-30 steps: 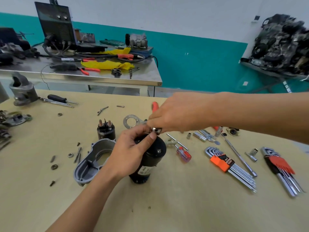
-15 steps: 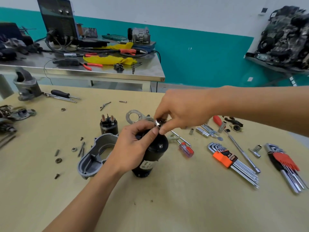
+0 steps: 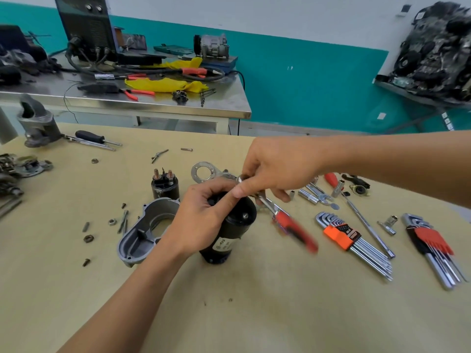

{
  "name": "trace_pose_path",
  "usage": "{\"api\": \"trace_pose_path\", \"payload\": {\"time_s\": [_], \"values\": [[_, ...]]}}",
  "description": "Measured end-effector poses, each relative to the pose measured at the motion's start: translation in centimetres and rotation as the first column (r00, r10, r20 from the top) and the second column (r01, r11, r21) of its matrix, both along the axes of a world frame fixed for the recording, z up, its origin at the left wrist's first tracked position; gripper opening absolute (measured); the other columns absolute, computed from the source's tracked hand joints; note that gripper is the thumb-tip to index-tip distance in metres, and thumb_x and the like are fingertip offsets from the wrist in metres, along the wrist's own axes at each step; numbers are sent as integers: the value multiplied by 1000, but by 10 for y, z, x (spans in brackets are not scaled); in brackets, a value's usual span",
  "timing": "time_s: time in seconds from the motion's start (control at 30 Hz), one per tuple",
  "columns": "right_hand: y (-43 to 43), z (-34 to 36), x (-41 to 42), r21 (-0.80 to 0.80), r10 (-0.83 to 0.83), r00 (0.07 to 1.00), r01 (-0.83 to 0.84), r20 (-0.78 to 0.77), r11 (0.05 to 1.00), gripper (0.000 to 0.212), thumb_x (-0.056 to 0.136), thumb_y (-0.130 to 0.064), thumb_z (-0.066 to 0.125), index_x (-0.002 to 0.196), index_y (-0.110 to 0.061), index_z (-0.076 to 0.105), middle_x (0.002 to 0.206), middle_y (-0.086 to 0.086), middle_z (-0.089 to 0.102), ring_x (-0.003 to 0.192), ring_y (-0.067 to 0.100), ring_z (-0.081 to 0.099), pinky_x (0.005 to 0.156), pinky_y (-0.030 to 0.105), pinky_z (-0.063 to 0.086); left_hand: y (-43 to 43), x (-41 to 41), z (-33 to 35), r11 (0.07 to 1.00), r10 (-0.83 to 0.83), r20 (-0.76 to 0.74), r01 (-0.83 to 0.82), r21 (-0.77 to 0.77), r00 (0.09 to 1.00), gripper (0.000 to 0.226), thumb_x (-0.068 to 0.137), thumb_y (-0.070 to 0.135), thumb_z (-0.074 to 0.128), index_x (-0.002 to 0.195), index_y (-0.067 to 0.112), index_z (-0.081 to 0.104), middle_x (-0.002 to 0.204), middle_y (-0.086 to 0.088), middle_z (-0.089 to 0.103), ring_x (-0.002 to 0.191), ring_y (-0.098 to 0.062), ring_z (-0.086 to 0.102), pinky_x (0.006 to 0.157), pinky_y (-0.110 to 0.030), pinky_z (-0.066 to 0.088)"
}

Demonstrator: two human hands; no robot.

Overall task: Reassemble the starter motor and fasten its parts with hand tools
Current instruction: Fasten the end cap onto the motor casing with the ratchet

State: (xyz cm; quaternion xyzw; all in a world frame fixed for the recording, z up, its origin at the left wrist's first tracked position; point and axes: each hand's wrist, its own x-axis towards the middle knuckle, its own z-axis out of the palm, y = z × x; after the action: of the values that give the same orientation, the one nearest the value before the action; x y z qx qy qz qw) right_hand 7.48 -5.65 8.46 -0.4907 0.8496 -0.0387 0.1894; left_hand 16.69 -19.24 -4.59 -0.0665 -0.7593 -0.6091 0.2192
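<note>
Head view: the left hand is gripping the black starter motor at mid-table, right of a grey housing; the right hand is pinching a small metal part at the motor's far top edge.

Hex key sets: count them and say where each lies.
2. The orange-holder hex key set lies on the table right of the motor; the red-holder hex key set lies farther right. More could be hidden.
</note>
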Motion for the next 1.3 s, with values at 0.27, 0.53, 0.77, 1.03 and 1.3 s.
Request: {"api": "trace_pose_path", "payload": {"time_s": [0.27,0.53,0.77,1.03,1.3], "values": [[-4,7,5,231,434,743,-368,-509,901,25,99,-39,54,115,-25,67,87,-7,70,78,7,60,65,27,45,-3,-1,0,999,-51,5,51,12,999,21,98,14,56,93,6,74,94,-8,70,89,-12,61,82,-24,46],[3,1,-4,9,27,1000,-27,-8,1000,39,88,-52,67,86,-13,72,49,-6,65,41,5,53,47,11,38,-3,1,0,997,-72,4,71,6,997,17,92,26,60,87,15,71,82,8,69,80,-7,61,75,-19,45],[1,3,3,171,364,807,-322,-464,931,29,97,-44,58,104,-18,68,76,-7,64,66,5,54,57,21,39,-4,-1,1,995,-98,27,97,25,995,22,93,24,61,87,5,71,89,-6,68,85,-14,60,79,-28,45],[3,-2,5,16,45,993,-43,-109,999,45,94,-50,59,83,-8,68,46,-7,62,39,4,52,47,19,43,-19,9,-5,978,-197,170,205,-33,965,76,63,43,81,132,25,54,121,1,69,114,-16,65,98,-27,49],[8,7,8,399,557,561,-389,-612,831,33,103,-44,42,129,-27,52,120,-7,61,108,18,56,66,31,34,-5,11,-4,984,-117,115,131,-125,987,66,59,18,93,118,23,64,106,5,73,101,-13,69,91,-20,51]]}}
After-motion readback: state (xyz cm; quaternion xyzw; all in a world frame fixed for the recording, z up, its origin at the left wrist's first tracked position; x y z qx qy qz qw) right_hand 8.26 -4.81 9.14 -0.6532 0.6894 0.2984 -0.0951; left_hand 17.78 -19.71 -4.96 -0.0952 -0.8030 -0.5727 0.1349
